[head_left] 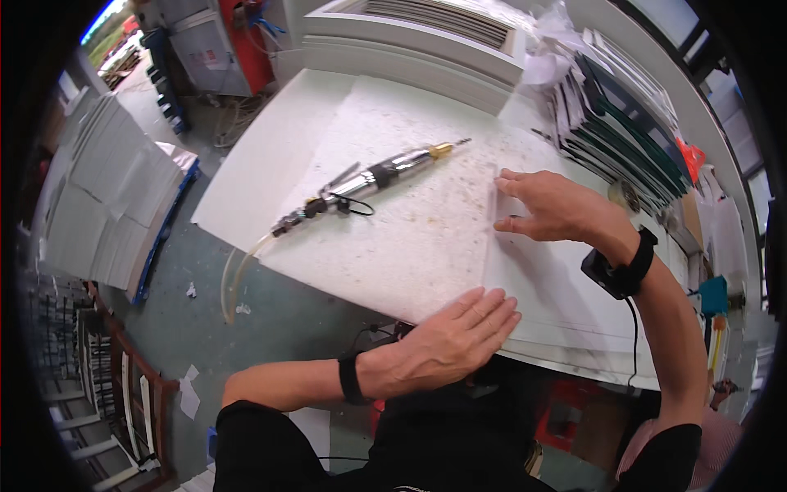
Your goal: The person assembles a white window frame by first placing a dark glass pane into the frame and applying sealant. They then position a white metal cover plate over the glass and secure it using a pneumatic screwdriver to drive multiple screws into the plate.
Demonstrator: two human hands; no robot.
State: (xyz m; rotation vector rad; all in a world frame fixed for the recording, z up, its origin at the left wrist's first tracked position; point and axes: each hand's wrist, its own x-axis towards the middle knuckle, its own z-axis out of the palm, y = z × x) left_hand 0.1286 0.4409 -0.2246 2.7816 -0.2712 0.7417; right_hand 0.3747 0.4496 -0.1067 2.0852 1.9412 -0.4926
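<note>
A white, speckled foam-like sheet (410,254) lies on the worktable. My left hand (459,340) rests flat along its near edge, fingers stretched out and close together. At the sheet's right edge is my right hand (553,205), thumb and fingers apart, fingertips touching that edge. Neither hand grips anything that I can see. Across the sheet, left of my right hand, lies a silver air screwdriver (398,168) with a brass-coloured collar and a bit pointing to the far right. From its rear end a clear air hose (234,275) hangs over the table's left edge.
White louvred frames (402,61) are stacked at the back of the table. Dark-edged panels (615,123) lean in a pile at the right, beside a tape roll (625,195). Boards (106,197) stand stacked on a blue pallet at the left. A metal rack (123,394) is lower left.
</note>
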